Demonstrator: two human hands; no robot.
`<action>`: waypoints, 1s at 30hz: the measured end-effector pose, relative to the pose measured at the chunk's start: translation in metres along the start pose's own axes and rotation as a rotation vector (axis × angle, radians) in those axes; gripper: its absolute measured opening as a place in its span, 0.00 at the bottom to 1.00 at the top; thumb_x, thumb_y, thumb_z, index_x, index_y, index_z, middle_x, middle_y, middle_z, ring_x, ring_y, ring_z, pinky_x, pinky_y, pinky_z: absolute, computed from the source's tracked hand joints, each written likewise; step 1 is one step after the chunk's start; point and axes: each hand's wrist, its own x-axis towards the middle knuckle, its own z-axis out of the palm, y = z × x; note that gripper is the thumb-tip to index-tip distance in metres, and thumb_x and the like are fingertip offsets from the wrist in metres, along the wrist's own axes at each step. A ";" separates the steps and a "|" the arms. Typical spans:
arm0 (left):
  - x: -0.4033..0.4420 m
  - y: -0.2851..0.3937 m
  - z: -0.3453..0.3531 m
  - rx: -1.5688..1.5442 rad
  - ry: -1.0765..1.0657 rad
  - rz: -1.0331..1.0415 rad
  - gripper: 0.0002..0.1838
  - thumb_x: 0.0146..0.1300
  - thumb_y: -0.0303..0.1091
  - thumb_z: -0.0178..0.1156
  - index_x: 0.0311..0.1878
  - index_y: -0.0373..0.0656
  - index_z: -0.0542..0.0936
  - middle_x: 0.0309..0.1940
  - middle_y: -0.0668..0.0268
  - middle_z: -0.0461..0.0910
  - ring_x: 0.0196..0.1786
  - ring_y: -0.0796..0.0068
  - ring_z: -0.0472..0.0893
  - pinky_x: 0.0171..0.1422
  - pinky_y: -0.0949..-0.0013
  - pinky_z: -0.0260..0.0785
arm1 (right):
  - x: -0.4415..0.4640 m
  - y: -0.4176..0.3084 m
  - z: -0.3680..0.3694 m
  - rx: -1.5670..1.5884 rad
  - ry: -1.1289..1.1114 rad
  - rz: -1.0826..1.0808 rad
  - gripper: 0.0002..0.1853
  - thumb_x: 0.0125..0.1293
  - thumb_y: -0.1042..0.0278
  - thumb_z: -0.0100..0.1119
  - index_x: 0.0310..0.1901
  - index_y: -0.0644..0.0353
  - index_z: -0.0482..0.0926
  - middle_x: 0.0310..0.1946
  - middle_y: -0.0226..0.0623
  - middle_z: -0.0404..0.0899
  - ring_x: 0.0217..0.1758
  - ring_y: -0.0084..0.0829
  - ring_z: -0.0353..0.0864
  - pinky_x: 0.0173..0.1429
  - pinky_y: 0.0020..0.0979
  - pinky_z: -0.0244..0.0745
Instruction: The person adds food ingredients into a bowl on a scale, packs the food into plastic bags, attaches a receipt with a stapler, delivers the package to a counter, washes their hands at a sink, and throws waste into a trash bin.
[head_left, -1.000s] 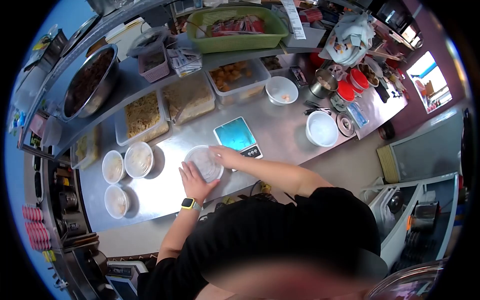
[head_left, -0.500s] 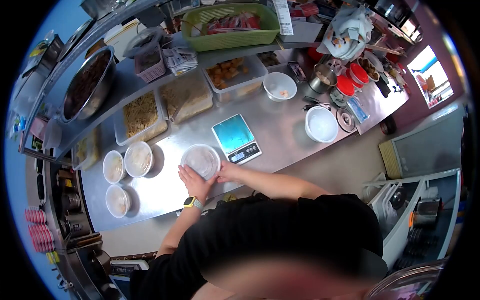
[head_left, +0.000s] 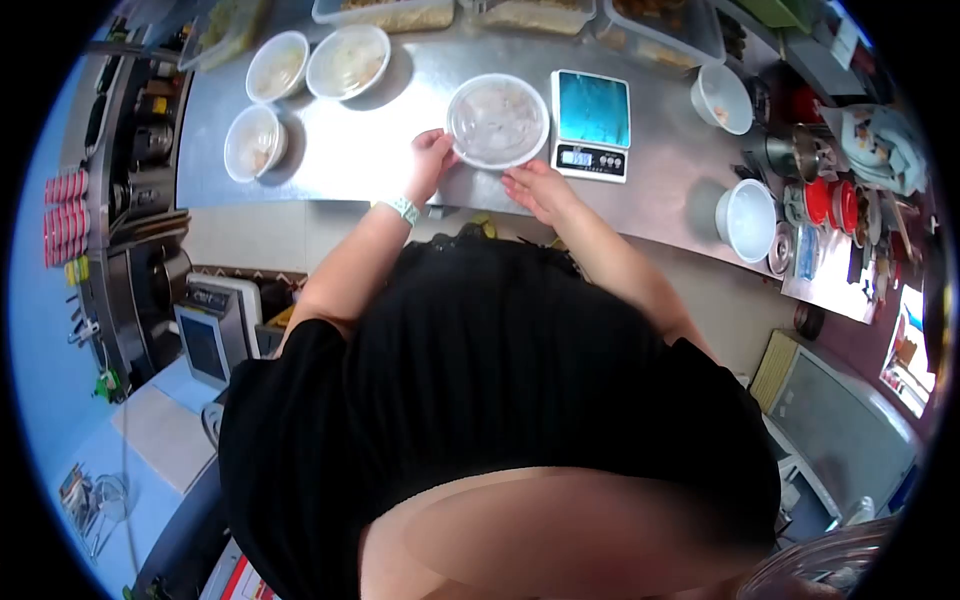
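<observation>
Bowl [head_left: 498, 122] beside scale [head_left: 592, 112], left hand [head_left: 430, 165] and right hand [head_left: 543, 192] gripping its rim, farther apart than before

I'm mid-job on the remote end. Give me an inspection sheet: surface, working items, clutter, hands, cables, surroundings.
Surface: metal table, with strong glare left of the lidded tub.
Working items: the lidded tub is between the hands, beside the scale, whose display is lit but too small to read surely.
Clutter: three more tubs at left; white bowls and red-lidded jars at right.
Left hand: at the tub's left rim; exact grip unclear.
Right hand: at its near right rim; exact grip unclear.
Cables: nothing seen that is clearly one.
Surroundings: food bins along the far edge; screened device behind, at left.
</observation>
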 end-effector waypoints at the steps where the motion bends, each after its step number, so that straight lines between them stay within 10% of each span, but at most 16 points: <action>1: 0.002 -0.003 -0.001 -0.080 -0.024 -0.026 0.08 0.68 0.30 0.56 0.46 0.37 0.74 0.39 0.66 0.78 0.39 0.77 0.79 0.47 0.75 0.76 | -0.002 0.005 0.004 0.038 0.007 -0.035 0.10 0.70 0.68 0.54 0.48 0.61 0.69 0.47 0.39 0.75 0.51 0.32 0.77 0.58 0.34 0.75; 30: 0.013 -0.032 0.008 -0.383 -0.108 -0.016 0.03 0.69 0.28 0.53 0.43 0.41 0.73 0.35 0.66 0.77 0.40 0.74 0.78 0.50 0.73 0.75 | 0.031 -0.044 -0.010 0.107 0.079 -0.186 0.10 0.69 0.72 0.53 0.49 0.61 0.69 0.41 0.37 0.75 0.44 0.30 0.76 0.53 0.32 0.76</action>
